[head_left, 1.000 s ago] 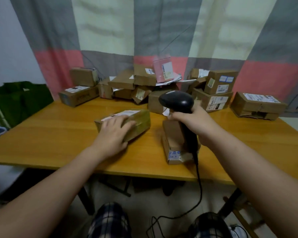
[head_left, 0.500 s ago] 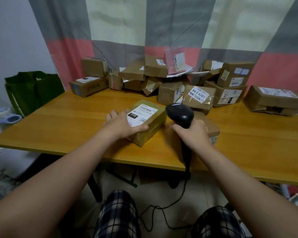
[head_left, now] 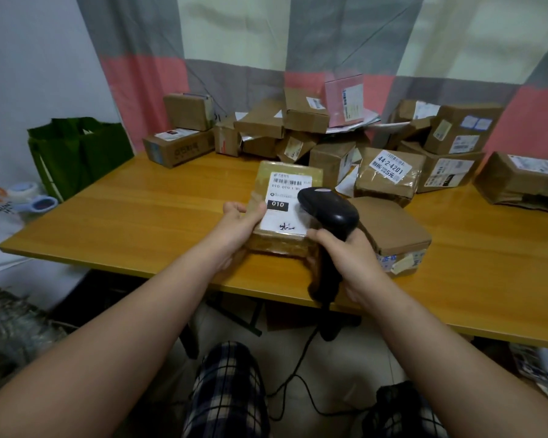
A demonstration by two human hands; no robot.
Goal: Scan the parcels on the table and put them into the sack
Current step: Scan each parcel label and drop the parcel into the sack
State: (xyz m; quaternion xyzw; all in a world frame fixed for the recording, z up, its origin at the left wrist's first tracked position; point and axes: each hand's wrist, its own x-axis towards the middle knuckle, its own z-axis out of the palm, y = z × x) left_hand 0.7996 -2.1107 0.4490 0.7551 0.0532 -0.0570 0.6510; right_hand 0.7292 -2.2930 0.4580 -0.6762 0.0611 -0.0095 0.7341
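- At the table's (head_left: 133,222) near edge, the left hand (head_left: 236,221) grips the parcel (head_left: 285,216) by its left side, thumb on the label. The right hand (head_left: 348,252) is wrapped round the scanner (head_left: 328,211).
- The parcel looks stiff, light and tape-slick, so it is best held by its side edges.
- The scanner hides part of the barcode.
- Off the far left corner stands the sack (head_left: 76,153); its inside is unseen.

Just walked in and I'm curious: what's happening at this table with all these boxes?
A person is scanning parcels. The left hand holds a taped parcel label-up, while the right hand grips a black corded scanner with its head over that label. More boxes are piled along the back of the wooden table, and a green sack stands beside its left end.
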